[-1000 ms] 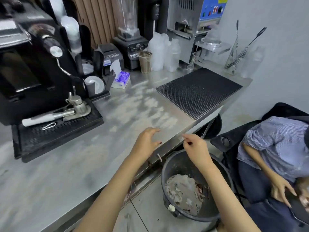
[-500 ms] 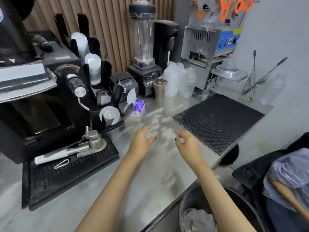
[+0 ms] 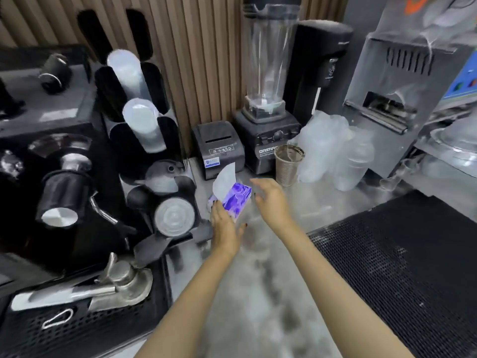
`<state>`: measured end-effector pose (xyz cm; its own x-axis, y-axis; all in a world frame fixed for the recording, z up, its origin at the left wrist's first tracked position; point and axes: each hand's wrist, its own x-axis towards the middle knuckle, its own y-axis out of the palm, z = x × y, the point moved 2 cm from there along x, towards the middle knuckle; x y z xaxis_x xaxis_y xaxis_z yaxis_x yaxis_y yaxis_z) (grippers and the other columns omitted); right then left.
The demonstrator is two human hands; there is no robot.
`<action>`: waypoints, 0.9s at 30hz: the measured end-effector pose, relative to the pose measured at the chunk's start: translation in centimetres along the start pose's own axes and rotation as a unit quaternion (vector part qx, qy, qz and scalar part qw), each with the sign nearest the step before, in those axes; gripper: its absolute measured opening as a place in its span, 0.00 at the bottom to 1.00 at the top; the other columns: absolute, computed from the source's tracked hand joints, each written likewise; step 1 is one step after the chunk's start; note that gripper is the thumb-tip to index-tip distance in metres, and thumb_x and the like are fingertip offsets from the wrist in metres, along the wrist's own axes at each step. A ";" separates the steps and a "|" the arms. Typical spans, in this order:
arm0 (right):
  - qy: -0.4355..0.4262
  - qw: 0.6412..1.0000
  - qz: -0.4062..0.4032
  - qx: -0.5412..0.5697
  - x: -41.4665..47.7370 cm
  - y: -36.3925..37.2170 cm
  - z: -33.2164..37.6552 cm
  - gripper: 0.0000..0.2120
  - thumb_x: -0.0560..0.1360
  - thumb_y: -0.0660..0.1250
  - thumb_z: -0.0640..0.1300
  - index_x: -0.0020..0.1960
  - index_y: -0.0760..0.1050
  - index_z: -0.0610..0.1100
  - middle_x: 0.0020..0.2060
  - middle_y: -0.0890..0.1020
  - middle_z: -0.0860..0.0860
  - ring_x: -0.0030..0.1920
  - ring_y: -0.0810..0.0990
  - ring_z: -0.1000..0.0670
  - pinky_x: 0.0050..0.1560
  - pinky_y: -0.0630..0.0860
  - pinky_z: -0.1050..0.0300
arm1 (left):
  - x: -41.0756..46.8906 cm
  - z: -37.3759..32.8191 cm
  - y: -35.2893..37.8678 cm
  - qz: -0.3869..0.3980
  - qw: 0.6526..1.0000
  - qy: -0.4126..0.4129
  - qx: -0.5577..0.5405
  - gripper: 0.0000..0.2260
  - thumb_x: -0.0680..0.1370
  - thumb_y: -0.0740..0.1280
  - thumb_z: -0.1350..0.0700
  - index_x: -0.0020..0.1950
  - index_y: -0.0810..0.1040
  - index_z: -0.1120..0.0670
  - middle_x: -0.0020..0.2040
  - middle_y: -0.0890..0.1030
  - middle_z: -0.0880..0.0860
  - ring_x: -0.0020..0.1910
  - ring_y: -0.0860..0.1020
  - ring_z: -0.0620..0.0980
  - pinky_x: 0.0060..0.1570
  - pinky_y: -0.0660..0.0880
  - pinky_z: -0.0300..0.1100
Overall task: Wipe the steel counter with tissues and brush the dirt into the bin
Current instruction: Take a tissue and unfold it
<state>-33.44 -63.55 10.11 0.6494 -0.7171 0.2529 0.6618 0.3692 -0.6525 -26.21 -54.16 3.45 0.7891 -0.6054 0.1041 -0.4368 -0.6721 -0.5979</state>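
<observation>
A purple tissue pack lies on the steel counter in front of a small black printer, with a white tissue sticking up from its top. My left hand rests against the pack's near end, fingers fairly straight. Just right of the pack hovers my right hand, fingers spread and holding nothing. Pale smears of dirt streak the counter between my forearms. The bin is out of view.
A black coffee machine with drip tray fills the left. A cup-and-lid dispenser, receipt printer, blender, metal cup and stacked plastic cups line the back. A black rubber mat covers the right.
Both hands have moved from the counter's front edge above the bin, forward to the tissue pack at the back. The view has shifted forward, and the bin has dropped out of sight.
</observation>
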 end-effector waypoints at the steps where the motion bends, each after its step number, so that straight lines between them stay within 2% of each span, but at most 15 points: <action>1: -0.014 1.000 0.013 -0.012 1.4 0.6 0.0 0.22 0.72 0.60 0.30 0.64 0.73 0.42 0.62 0.75 0.44 0.64 0.70 0.45 0.62 0.63 0.63 | 0.7 0.2 0.2 -0.010 1.000 -0.006 0.006 0.39 0.71 0.72 0.61 0.73 0.52 0.64 0.73 0.57 0.62 0.73 0.56 0.59 0.72 0.54 0.46; 3: -0.050 0.997 0.036 -0.041 4.2 1.7 0.3 0.25 0.72 0.60 0.30 0.67 0.71 0.44 0.64 0.72 0.45 0.64 0.68 0.45 0.63 0.66 0.57 | 2.2 0.8 0.7 -0.035 0.999 -0.015 0.029 0.41 0.71 0.72 0.58 0.73 0.50 0.65 0.75 0.53 0.62 0.75 0.51 0.58 0.71 0.47 0.41; 6: -0.118 0.985 0.067 -0.104 7.3 3.4 0.9 0.26 0.72 0.60 0.30 0.68 0.69 0.45 0.67 0.69 0.44 0.66 0.65 0.42 0.64 0.68 0.47 | 3.9 1.9 1.1 -0.077 0.996 -0.033 0.033 0.43 0.68 0.75 0.56 0.73 0.52 0.66 0.73 0.55 0.64 0.74 0.52 0.59 0.70 0.49 0.42; 10: -0.193 0.955 0.121 -0.193 9.6 5.6 1.2 0.29 0.72 0.60 0.29 0.70 0.66 0.47 0.71 0.65 0.47 0.69 0.61 0.42 0.65 0.67 0.46 | 5.7 2.6 2.1 -0.060 0.995 -0.063 0.044 0.50 0.65 0.77 0.52 0.74 0.46 0.63 0.76 0.50 0.59 0.75 0.48 0.55 0.71 0.47 0.42; 12: -0.214 0.945 0.129 -0.210 10.0 6.3 1.1 0.28 0.73 0.60 0.30 0.70 0.66 0.48 0.71 0.66 0.49 0.70 0.60 0.42 0.65 0.65 0.46 | 6.5 3.0 2.2 -0.061 0.994 -0.079 0.048 0.51 0.62 0.78 0.50 0.74 0.50 0.62 0.75 0.55 0.59 0.74 0.53 0.57 0.72 0.54 0.46; 14: -0.216 0.942 0.142 -0.215 10.4 6.6 0.9 0.23 0.74 0.61 0.33 0.67 0.70 0.48 0.68 0.70 0.49 0.69 0.61 0.42 0.64 0.65 0.48 | 7.3 3.5 2.4 -0.067 0.994 -0.076 0.043 0.49 0.60 0.79 0.51 0.72 0.56 0.62 0.70 0.64 0.61 0.71 0.61 0.59 0.68 0.62 0.51; 16: -0.216 0.938 0.146 -0.229 10.7 6.5 0.6 0.16 0.75 0.62 0.38 0.60 0.76 0.46 0.63 0.75 0.49 0.66 0.65 0.43 0.61 0.66 0.49 | 7.6 3.9 2.6 -0.067 0.994 -0.079 0.036 0.44 0.60 0.79 0.54 0.68 0.61 0.64 0.65 0.68 0.62 0.66 0.65 0.59 0.64 0.65 0.50; 18: -0.208 0.944 0.132 -0.218 11.1 6.1 0.2 0.12 0.74 0.62 0.39 0.54 0.80 0.45 0.57 0.79 0.49 0.60 0.69 0.44 0.58 0.67 0.51 | 7.7 4.0 2.6 -0.062 0.995 -0.075 0.036 0.42 0.59 0.79 0.56 0.67 0.63 0.64 0.63 0.68 0.61 0.64 0.66 0.59 0.63 0.66 0.48; 20: -0.200 0.951 0.114 -0.204 11.3 5.6 -0.1 0.10 0.74 0.63 0.40 0.51 0.81 0.45 0.53 0.80 0.50 0.57 0.70 0.45 0.56 0.66 0.52 | 7.9 4.0 2.8 -0.055 0.996 -0.060 0.037 0.44 0.59 0.79 0.57 0.69 0.61 0.62 0.65 0.67 0.60 0.66 0.64 0.58 0.65 0.65 0.49; 27: -0.172 0.972 0.045 -0.153 11.6 2.6 -0.7 0.09 0.72 0.63 0.36 0.46 0.81 0.44 0.47 0.83 0.50 0.54 0.72 0.46 0.56 0.64 0.54 | 7.8 3.3 3.9 -0.030 0.997 -0.045 0.049 0.46 0.61 0.79 0.57 0.72 0.58 0.61 0.69 0.64 0.58 0.69 0.60 0.55 0.69 0.60 0.46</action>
<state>-24.42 -71.30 10.86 0.8216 -0.4303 0.3739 0.4877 0.1909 -0.8519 -20.33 -60.15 -0.72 0.8500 -0.5217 0.0730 -0.3464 -0.6579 -0.6687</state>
